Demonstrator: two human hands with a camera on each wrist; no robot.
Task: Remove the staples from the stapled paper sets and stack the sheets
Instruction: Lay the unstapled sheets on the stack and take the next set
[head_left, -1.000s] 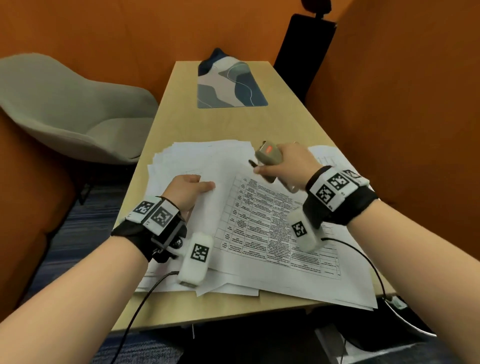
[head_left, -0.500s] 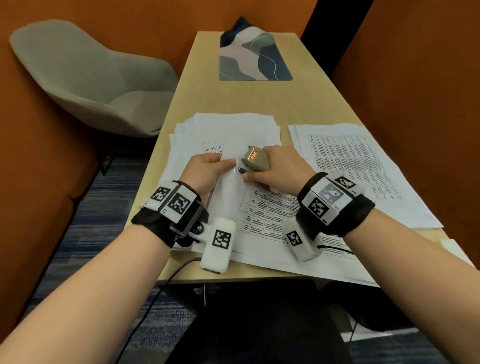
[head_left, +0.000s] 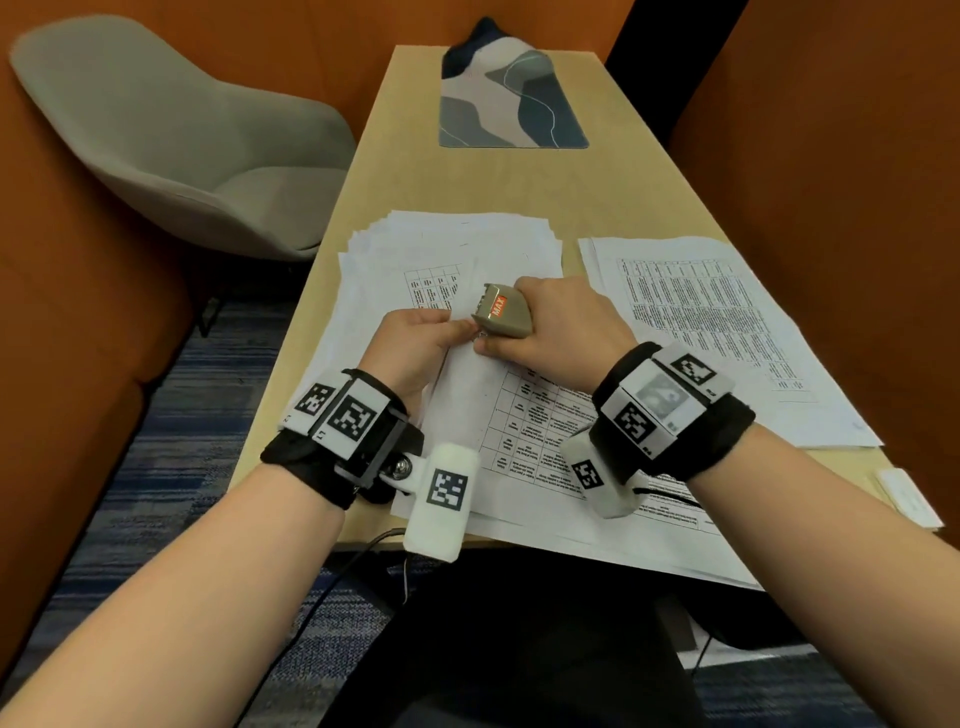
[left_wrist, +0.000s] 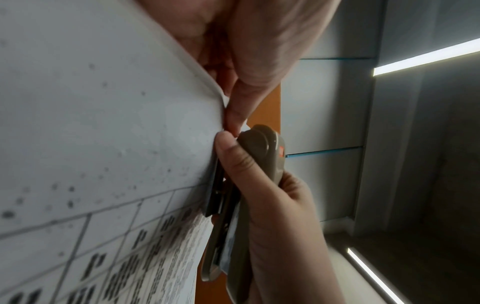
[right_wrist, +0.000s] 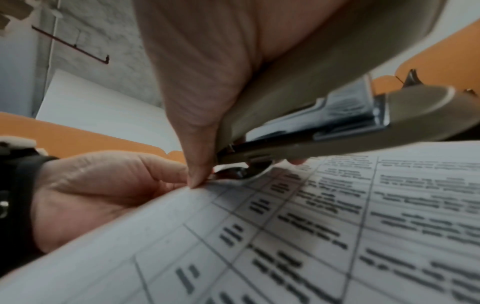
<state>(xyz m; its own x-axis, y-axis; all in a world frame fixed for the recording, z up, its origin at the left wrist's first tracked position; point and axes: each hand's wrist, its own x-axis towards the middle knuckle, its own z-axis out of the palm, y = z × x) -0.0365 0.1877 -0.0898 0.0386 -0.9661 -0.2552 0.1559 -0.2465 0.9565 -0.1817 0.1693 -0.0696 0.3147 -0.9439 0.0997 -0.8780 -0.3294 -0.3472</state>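
Note:
A stapled paper set (head_left: 524, 415) with a printed table lies at the near edge of the wooden table (head_left: 467, 176). My left hand (head_left: 460, 328) pinches its top left corner, which is lifted off the pile. My right hand (head_left: 496, 347) grips a beige stapler (head_left: 501, 312) with a red label. The stapler's lower metal tip touches that same corner, right against my left fingertips (left_wrist: 233, 121). In the right wrist view the stapler (right_wrist: 337, 115) sits over the paper set (right_wrist: 285, 226), its tip at the corner. The staple itself is hidden.
A loose pile of sheets (head_left: 457, 239) lies under and behind the set. A second stack of printed sheets (head_left: 691, 312) sits to the right. A patterned mat (head_left: 509, 104) lies at the far end. A grey chair (head_left: 182, 145) stands left; orange walls close both sides.
My left hand went from resting on the sheet to pinching its corner. My right hand brought the stapler down and left to that corner. The head view shifted.

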